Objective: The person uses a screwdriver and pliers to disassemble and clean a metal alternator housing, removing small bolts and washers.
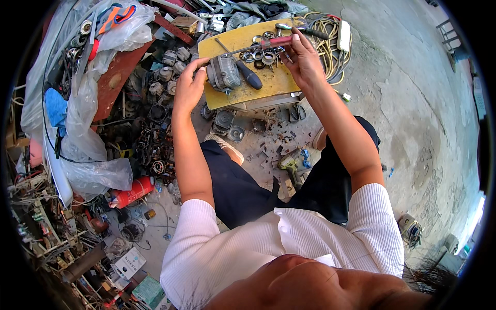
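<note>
My left hand (190, 87) is closed on the left end of a grey, ribbed metal motor housing (223, 74) resting on a yellow board (279, 85). In my right hand (305, 61) is a screwdriver (276, 42) with a red handle. Its long shaft points left, and the tip reaches the upper side of the housing; whether it touches cannot be made out. A dark-handled tool (250, 76) lies against the housing's right side. Several metal rings and bearings (267, 58) sit below the screwdriver. Another tool with a black grip (312, 33) lies along the board's far edge.
A coiled cable (323, 23) and a white power strip (343, 36) lie right of the board. Loose motor parts (225, 120) and a green power drill (291, 166) are on the floor near my feet. Scrap, plastic bags (85, 134) and a red cylinder (133, 192) crowd the left.
</note>
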Motion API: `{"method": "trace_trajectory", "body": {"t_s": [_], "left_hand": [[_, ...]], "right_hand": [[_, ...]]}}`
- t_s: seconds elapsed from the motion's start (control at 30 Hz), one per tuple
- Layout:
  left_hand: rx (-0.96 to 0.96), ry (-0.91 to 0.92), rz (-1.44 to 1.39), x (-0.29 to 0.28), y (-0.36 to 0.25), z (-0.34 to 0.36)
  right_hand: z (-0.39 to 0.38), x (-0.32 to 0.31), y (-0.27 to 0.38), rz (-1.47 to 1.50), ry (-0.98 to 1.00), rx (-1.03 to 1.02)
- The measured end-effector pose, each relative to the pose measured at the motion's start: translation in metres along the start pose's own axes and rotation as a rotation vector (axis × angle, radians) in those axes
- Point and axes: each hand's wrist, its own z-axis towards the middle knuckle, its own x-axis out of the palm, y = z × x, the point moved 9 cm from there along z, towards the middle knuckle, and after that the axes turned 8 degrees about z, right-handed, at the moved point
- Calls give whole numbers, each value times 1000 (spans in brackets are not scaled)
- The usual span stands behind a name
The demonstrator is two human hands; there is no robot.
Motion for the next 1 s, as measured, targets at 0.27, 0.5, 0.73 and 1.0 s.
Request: {"method": "trace_trajectory", "body": {"t_s": [0.27, 0.5, 0.73, 1.0], "left_hand": [[-17, 9, -13, 2, 2, 1], [1, 18, -17, 2, -1, 2], [-22, 5, -13, 0, 1, -1], [-25, 1, -18, 0, 0, 0]], "right_hand": [[6, 2, -2, 40, 111, -33], [13, -8, -3, 7, 79, -61], [-1, 2, -2, -14, 8, -16], [14, -10, -7, 8, 61, -46]]}}
